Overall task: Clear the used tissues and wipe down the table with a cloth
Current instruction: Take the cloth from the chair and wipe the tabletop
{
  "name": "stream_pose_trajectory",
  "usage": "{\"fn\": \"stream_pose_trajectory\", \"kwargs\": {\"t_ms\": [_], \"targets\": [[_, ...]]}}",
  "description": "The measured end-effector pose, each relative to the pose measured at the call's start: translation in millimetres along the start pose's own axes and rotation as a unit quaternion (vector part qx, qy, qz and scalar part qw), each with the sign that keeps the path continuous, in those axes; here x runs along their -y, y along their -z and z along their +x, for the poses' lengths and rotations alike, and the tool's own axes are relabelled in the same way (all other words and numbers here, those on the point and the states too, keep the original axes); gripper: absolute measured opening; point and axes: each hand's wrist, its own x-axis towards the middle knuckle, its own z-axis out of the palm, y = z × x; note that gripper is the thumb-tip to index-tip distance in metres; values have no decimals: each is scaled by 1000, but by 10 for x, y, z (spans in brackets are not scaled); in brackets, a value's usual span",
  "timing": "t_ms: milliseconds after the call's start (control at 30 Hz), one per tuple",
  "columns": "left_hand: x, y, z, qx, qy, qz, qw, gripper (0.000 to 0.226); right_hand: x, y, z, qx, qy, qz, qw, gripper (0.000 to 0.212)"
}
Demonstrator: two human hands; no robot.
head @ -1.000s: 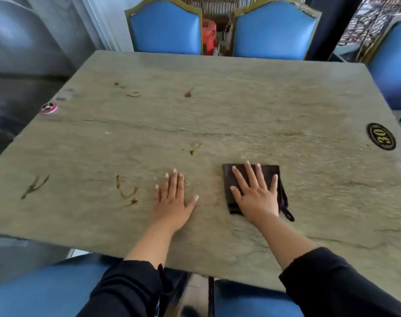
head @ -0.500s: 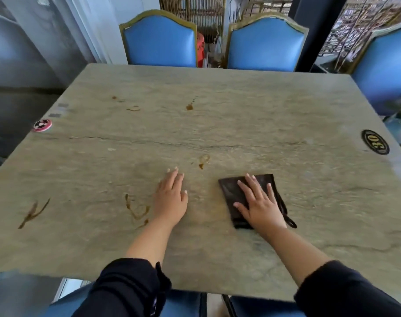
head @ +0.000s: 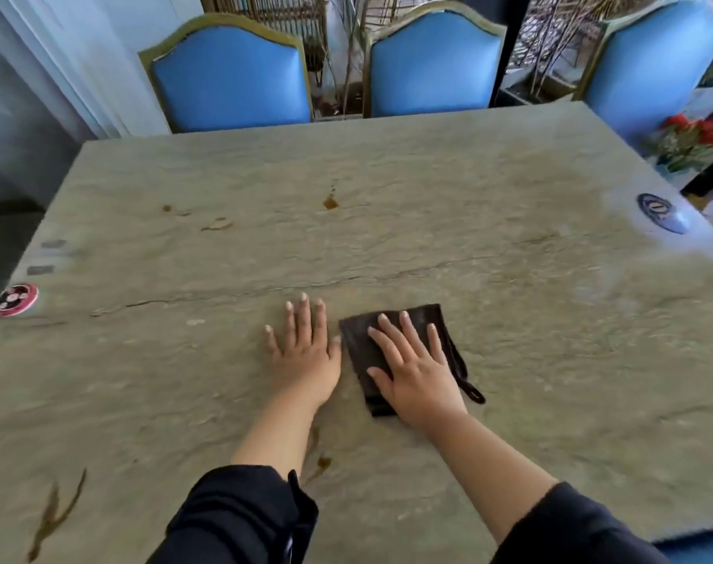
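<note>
Head view. Stone-patterned worktop [head: 448, 246] fills most of the picture.

Right hand [head: 414, 362]: palm down, fingers straight and spread, pressing flat on a dark folded cloth [head: 361, 348]. No curl in the grip; nothing pinched. Cloth lies near the middle of the worktop, slightly right of centre, with a small loop [head: 475, 394] trailing off its near right corner onto the stone.

Left hand [head: 304, 356]: palm down, fingers straight, resting flat on bare worktop just left of the cloth, thumb side close to the cloth's left edge. Grip fully open, holding nothing.

Brown stains: one far of the hands near centre [head: 330, 203], a pale ring-shaped mark far left [head: 217, 225], a smear at the near left corner [head: 53, 514], another just beside the left forearm [head: 320, 462].

Round red sticker [head: 15, 299] at the left edge. Dark oval badge [head: 658, 209] at the right edge, blurred.

Three blue chairs behind the far edge: left [head: 228, 79], middle [head: 432, 63], right [head: 652, 63]. Red flowers [head: 696, 132] off the far right corner.
</note>
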Motion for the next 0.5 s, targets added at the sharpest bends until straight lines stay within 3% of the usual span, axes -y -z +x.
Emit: {"fn": "stream_pose_trajectory", "kwargs": {"t_ms": [67, 200, 267, 333, 400, 500], "targets": [[-10, -23, -24, -22, 1, 0, 1000, 60, -278, 26, -151, -11, -31, -13, 999, 56], [2, -61, -28, -44, 0, -3, 999, 61, -487, 108, 263, -18, -258, 6, 966, 57], [3, -46, -30, -43, -1, -7, 999, 61, -341, 145, 651, -11, -319, 19, 947, 59], [-3, -34, -38, -40, -1, -10, 999, 61, -104, 128, 899, 4, -289, 20, 957, 60], [-17, -34, -27, -50, 7, -28, 998, 60, 132, 69, 902, 21, -184, 9, 983, 61], [-107, -9, 36, -163, 23, -121, 979, 56, 157, 5, 527, 7, -45, 5, 999, 62]]}}
